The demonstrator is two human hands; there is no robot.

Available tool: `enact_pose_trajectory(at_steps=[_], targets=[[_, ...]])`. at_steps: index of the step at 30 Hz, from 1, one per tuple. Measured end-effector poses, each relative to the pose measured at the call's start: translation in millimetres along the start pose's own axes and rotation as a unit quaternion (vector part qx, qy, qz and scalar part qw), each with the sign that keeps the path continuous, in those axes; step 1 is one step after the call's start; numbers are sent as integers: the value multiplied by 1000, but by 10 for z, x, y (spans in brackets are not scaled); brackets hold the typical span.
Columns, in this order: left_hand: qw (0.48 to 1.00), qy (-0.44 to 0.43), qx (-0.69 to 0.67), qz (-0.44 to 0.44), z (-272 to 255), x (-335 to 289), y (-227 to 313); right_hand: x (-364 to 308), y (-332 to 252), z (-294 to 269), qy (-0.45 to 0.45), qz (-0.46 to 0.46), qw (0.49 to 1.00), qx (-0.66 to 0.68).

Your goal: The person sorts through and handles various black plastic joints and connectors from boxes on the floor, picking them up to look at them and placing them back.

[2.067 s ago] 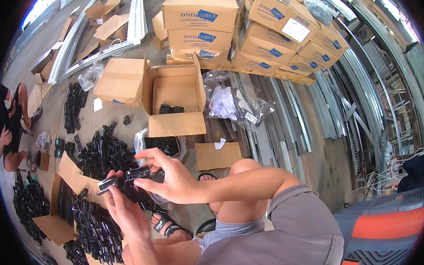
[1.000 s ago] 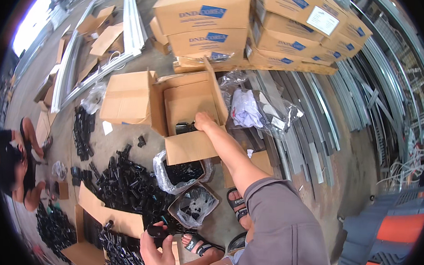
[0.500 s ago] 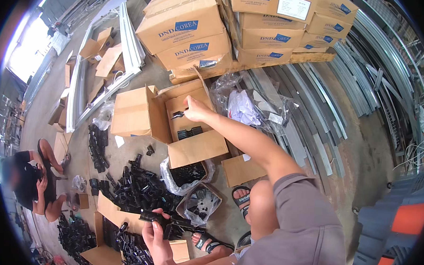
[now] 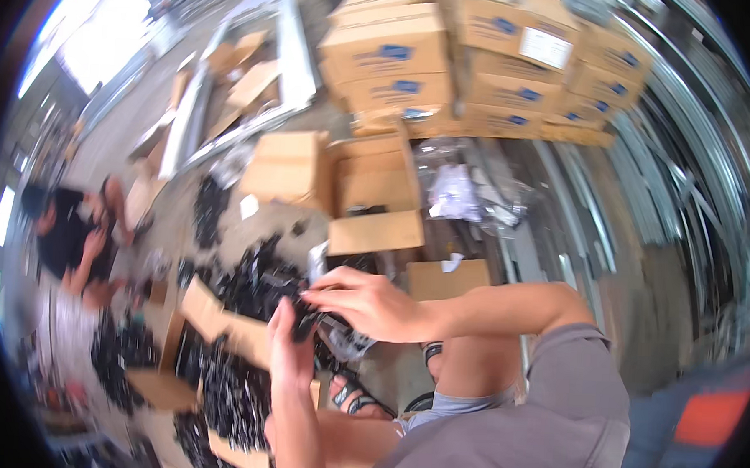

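My left hand [image 4: 290, 347] is raised near the middle, closed around a dark black plastic fitting [image 4: 306, 321]. My right hand [image 4: 372, 305] reaches across from the right, its bent fingers on the upper end of that same fitting. Motion blur hides the fitting's exact shape and whether a smaller piece sits in the right fingers. Just beyond my hands stands an open cardboard box [image 4: 375, 234] with a few black pieces [image 4: 366, 209] inside. A heap of loose black fittings [image 4: 260, 275] lies on the floor to the left of my hands.
Another open carton [image 4: 163, 389] and more black fittings [image 4: 234, 399] lie at lower left. A person [image 4: 78, 238] in black sits at far left. Stacked cartons [image 4: 391, 59] stand on a pallet at the back; long metal profiles [image 4: 577, 201] lie right. Plastic bags [image 4: 456, 191] lie beside the box.
My right hand has come back from inside the open box to my left hand and now touches the fitting there. My left hand has risen slightly. The whole view has shifted.
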State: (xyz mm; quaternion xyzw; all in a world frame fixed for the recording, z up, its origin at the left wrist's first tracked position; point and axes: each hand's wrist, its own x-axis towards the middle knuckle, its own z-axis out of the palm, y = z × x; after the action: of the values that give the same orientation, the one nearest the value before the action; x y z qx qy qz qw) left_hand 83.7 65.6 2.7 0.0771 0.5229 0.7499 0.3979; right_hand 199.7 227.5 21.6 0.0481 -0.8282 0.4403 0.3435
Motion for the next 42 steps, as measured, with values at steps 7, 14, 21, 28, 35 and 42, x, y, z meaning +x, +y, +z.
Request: enact_pose_trajectory(at_steps=[7,14,21,28,35,42], targets=[[991,-84,-86,58,-121,-199,204,-53,-264,74,-1,-153,975,-163],[991,-46,-50,112,-249,-362,258,-96,-303,298,-21,-221,957,-187],[990,-21,-22,135,-254,-395,265,-85,-244,314,-5,-259,940,-223],[994,14,-4,109,-211,-362,231,-115,-158,352,-1,-258,936,-241],[997,17,2,76,-192,-368,289,-163,-106,378,-3,-259,936,-237],[992,69,-8,105,-168,-369,283,-182,-89,390,-19,-259,934,-244]])
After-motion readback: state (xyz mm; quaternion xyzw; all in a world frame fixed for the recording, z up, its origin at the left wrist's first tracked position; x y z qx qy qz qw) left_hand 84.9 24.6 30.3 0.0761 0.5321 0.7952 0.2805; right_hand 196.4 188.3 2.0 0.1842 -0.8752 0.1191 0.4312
